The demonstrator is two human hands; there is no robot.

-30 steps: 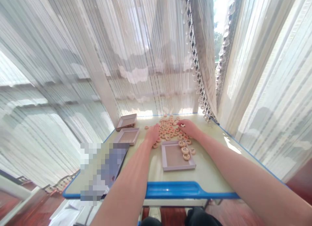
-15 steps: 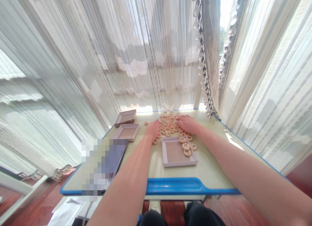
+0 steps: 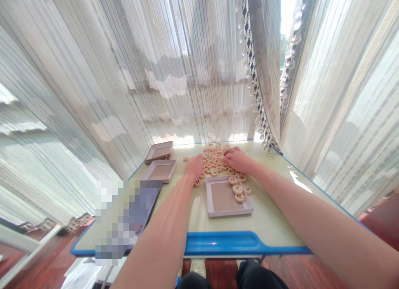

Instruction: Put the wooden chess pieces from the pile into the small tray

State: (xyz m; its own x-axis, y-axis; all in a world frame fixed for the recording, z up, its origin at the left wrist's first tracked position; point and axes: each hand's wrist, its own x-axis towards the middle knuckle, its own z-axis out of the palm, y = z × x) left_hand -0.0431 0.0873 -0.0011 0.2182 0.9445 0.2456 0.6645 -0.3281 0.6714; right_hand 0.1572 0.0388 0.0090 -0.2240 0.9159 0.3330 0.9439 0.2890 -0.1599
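Several round wooden game discs with red or black marks lie in a pile (image 3: 214,161) at the far middle of a pale table (image 3: 268,222). My left hand (image 3: 194,167) lies palm down on the pile's left edge, fingers flat. My right hand (image 3: 236,159) rests on the pile's right side with its fingers curled over discs; what they hold, if anything, is hidden. Just in front of the hands sits a shallow grey tray (image 3: 213,206) with three discs (image 3: 237,189) along its right side.
Two more shallow trays (image 3: 160,171) (image 3: 158,151) stand at the far left of the table. A blurred flat object (image 3: 123,216) lies at the near left. A blue rail (image 3: 224,241) runs along the front edge. String curtains hang close behind and to the right.
Both hands stay on the pile; my right hand has shifted slightly left and its fingers have curled in. The camera view has swayed a little.
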